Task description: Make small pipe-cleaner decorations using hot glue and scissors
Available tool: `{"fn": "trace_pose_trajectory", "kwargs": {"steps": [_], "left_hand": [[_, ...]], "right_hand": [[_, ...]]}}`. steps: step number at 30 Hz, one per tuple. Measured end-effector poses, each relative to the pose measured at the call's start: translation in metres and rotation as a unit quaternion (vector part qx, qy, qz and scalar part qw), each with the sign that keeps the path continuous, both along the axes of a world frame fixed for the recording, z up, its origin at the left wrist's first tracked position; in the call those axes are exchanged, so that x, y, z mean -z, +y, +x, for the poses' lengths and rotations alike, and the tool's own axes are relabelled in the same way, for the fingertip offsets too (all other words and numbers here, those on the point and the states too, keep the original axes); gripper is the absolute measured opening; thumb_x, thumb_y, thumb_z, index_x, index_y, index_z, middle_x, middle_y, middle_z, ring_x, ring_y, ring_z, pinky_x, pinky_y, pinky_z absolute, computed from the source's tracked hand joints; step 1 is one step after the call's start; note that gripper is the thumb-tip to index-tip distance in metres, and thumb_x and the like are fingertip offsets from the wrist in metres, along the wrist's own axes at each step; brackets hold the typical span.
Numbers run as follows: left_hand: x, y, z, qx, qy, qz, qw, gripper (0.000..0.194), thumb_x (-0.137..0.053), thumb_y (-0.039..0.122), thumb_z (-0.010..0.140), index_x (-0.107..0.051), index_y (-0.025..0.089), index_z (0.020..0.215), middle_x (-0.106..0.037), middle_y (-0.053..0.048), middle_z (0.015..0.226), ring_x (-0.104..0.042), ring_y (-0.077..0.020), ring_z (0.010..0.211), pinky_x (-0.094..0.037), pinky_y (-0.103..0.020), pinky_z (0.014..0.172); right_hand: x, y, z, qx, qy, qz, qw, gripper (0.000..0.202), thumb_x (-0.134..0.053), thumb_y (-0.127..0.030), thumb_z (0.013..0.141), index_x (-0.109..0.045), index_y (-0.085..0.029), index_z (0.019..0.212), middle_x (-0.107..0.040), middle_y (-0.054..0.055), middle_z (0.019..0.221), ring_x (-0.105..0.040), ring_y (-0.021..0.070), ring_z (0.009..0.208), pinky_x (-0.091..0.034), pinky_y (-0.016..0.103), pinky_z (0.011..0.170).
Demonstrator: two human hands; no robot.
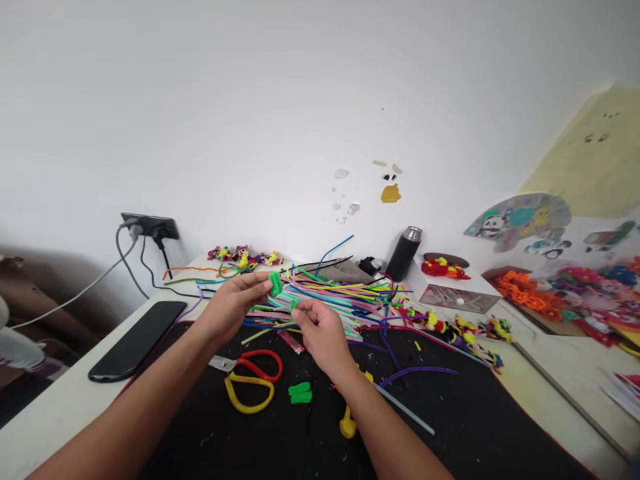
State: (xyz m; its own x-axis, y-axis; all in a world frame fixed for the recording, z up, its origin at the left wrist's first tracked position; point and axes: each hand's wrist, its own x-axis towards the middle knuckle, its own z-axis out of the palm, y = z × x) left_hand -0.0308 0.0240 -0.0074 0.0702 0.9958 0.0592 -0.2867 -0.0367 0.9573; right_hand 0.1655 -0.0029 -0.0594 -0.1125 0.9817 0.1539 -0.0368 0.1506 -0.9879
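My left hand (235, 303) pinches a folded bright green piece (275, 285) between thumb and fingertips, over the near edge of a pile of coloured pipe cleaners (345, 293). Lower and to the right, my right hand (323, 330) has its fingers pressed together on a small green bit (293, 306), mostly hidden by the fingertips. Two more folded green pieces (300, 393) lie side by side on the black mat (260, 447). Scissors (253, 380) with one red and one yellow handle rest left of them.
A black phone (137, 340) lies at the left. Behind stand a dark flask (404, 253) and a white box (457, 293). Small colourful figures (465, 330) are at the right. A yellow object (347, 423) sits beside my right forearm. Purple pipe cleaners (420, 370) cross the mat.
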Motion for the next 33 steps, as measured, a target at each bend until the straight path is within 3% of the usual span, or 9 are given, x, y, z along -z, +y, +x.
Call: {"fn": "trace_pose_trajectory", "kwargs": {"steps": [4,15,23,27,33], "left_hand": [[0.003,-0.004,0.006,0.007,0.057,0.017,0.998,0.033,-0.096,0.042,0.065,-0.085,0.021,0.088,-0.076,-0.004,0.085,-0.061,-0.0185,0.077,-0.048,-0.029,0.075],[-0.001,-0.013,0.019,0.018,0.159,0.018,0.987,0.042,-0.093,0.051,0.061,-0.083,0.022,0.089,-0.081,-0.005,0.086,-0.068,-0.0253,0.083,-0.052,-0.038,0.084],[0.003,-0.012,0.019,0.023,0.173,0.029,0.984,0.043,-0.093,0.051,0.063,-0.084,0.021,0.092,-0.082,-0.007,0.092,-0.070,-0.0271,0.088,-0.052,-0.038,0.087],[0.006,-0.013,0.021,0.021,0.179,0.028,0.983,0.045,-0.093,0.051,0.063,-0.084,0.021,0.096,-0.082,-0.007,0.093,-0.070,-0.0275,0.087,-0.053,-0.037,0.083],[0.006,-0.015,0.023,0.029,0.204,0.033,0.978,0.045,-0.092,0.054,0.064,-0.085,0.023,0.095,-0.082,-0.006,0.093,-0.071,-0.0311,0.094,-0.054,-0.040,0.090]], "right_hand": [[-0.005,-0.004,0.007,0.001,0.041,-0.025,0.999,0.036,-0.075,-0.054,0.083,-0.064,-0.020,0.090,-0.040,-0.010,0.051,-0.029,0.0085,0.039,-0.023,0.023,0.040],[-0.006,-0.008,0.013,0.015,0.028,-0.003,0.999,0.036,-0.075,-0.054,0.085,-0.060,-0.021,0.086,-0.040,-0.011,0.049,-0.031,0.0083,0.035,-0.022,0.023,0.038],[-0.011,-0.008,0.017,0.018,0.030,0.012,0.999,0.038,-0.075,-0.057,0.083,-0.062,-0.021,0.085,-0.041,-0.011,0.050,-0.033,0.0085,0.037,-0.026,0.023,0.039],[-0.009,-0.007,0.017,0.031,-0.001,0.028,0.999,0.039,-0.071,-0.060,0.085,-0.065,-0.021,0.087,-0.042,-0.009,0.051,-0.035,0.0097,0.040,-0.027,0.023,0.041],[-0.004,-0.005,0.019,0.045,-0.028,0.048,0.997,0.036,-0.069,-0.057,0.088,-0.067,-0.021,0.088,-0.044,-0.008,0.053,-0.039,0.0114,0.044,-0.029,0.024,0.045]]}}
